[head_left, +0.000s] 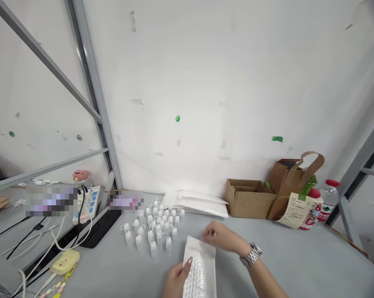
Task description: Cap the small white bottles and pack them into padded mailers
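My left hand [177, 278] grips the left edge of a white bubble mailer [200, 265], thumb on top. Its bubbled surface faces up, and its lower end runs out of view. Above the mailer's upper right corner is my right hand [219, 236], with a metal watch [251, 254] on the wrist. Its fingers are curled closed and slightly blurred; a small pale bit shows at them, too small to name. Left of the mailer stand several small translucent squeeze bottles [153, 249] with white tethered caps, upright in a loose group.
White mailers [196, 203] lie stacked against the wall. A cardboard box [247, 205], a brown paper bag [283, 186] and a red-capped bottle [329, 198] stand at the back right. A power strip [92, 203], cables and a yellow case [65, 261] are on the left, beyond a metal frame [96, 91].
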The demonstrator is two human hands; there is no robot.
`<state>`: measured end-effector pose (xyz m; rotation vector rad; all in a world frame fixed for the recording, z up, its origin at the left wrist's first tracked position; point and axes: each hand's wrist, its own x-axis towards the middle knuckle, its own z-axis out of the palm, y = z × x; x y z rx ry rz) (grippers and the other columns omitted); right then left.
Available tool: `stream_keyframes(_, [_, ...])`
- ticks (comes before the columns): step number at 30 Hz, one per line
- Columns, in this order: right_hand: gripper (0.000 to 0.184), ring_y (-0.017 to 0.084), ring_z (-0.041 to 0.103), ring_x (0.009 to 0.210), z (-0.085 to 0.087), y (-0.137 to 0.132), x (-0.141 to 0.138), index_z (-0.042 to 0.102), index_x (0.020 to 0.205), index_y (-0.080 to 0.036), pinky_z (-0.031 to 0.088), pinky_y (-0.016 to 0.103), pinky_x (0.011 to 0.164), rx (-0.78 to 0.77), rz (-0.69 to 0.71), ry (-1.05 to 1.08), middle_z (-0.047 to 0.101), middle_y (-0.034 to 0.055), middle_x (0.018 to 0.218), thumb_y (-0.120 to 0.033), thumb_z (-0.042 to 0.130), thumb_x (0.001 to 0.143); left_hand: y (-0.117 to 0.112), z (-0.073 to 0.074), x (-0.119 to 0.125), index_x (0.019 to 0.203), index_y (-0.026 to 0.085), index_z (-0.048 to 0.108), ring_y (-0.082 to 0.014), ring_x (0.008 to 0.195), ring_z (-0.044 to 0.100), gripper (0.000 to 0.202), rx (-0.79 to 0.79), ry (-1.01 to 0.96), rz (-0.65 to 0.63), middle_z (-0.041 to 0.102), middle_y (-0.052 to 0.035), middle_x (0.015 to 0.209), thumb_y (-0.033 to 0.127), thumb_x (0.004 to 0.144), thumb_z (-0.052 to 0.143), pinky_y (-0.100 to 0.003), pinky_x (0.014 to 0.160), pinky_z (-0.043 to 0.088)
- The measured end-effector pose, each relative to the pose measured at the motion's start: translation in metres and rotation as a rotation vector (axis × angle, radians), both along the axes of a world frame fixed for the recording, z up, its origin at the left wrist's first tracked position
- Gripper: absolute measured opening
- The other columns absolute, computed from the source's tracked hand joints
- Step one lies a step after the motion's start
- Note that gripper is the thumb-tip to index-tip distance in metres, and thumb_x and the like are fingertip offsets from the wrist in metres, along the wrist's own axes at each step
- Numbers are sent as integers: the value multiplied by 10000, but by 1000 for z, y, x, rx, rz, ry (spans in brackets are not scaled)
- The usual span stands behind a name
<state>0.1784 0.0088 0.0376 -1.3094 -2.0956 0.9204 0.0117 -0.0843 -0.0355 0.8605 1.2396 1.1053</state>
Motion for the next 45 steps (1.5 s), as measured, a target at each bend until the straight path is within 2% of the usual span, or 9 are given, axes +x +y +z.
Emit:
stream_keyframes(5, [291,172,575,829,2,45,-53,657,1003,-166,428,272,795,160,-138,111,620,86,1011,-241,510,763,-6,10,-4,559,178,563,-170,620,461,533,-27,-46,0,502,18,525,697,472,642,-274,671,374])
stream_keyframes(11, [130,174,577,720,-27,65,-84,686,735,-193,431,286,724,205,-201,189,638,49,820,-224,560,729,-6,3,-6,493,197,485,-156,595,428,518,7,-36,-14,428,38,494,690,479,645,-265,636,357])
stream_keyframes(17, [232,201,596,726,-20,47,-61,623,733,-180,448,317,708,219,-285,337,651,67,782,-356,486,798,-5,-3,-9,527,187,528,-176,645,463,516,-7,2,-25,476,24,534,697,527,608,-261,662,366])
stream_keyframes(23, [283,183,616,704,-4,-17,-22,592,762,-192,467,285,691,142,-215,449,668,40,742,-447,486,824,-4,4,-7,644,158,649,-248,841,546,566,-5,-36,-25,629,-32,656,702,490,631,-287,797,394])
stream_keyframes(27, [262,188,607,783,-11,-48,-5,617,766,-205,444,277,737,150,-226,412,670,40,789,-433,501,825,-9,12,0,722,133,669,-225,761,560,573,29,-44,-55,632,-35,649,682,573,599,-288,743,409])
stream_keyframes(32, [225,174,590,659,-27,-48,2,576,668,-193,429,273,662,12,-273,369,640,17,650,-382,531,781,-16,14,12,745,121,673,-191,687,529,594,53,-47,-106,596,-17,592,688,607,562,-263,662,396])
stream_keyframes(36, [138,156,560,568,-36,-46,0,569,749,-188,397,245,564,-184,-272,381,593,-25,548,-317,575,703,-16,12,16,725,122,667,-177,672,498,619,89,1,-83,569,-8,595,713,612,527,-256,649,384])
stream_keyframes(39, [137,145,530,587,-35,-51,-2,586,717,-183,372,234,564,-159,-250,313,590,-23,579,-317,560,705,-14,12,15,698,128,656,-176,684,485,595,91,32,-53,555,-2,595,705,610,538,-255,662,383])
stream_keyframes(45, [409,133,440,555,-22,-57,-3,461,415,-185,332,249,558,-1,-60,66,477,-25,496,-383,531,766,-11,8,13,669,144,621,-175,685,476,569,68,-9,-61,533,8,585,703,584,563,-252,665,376])
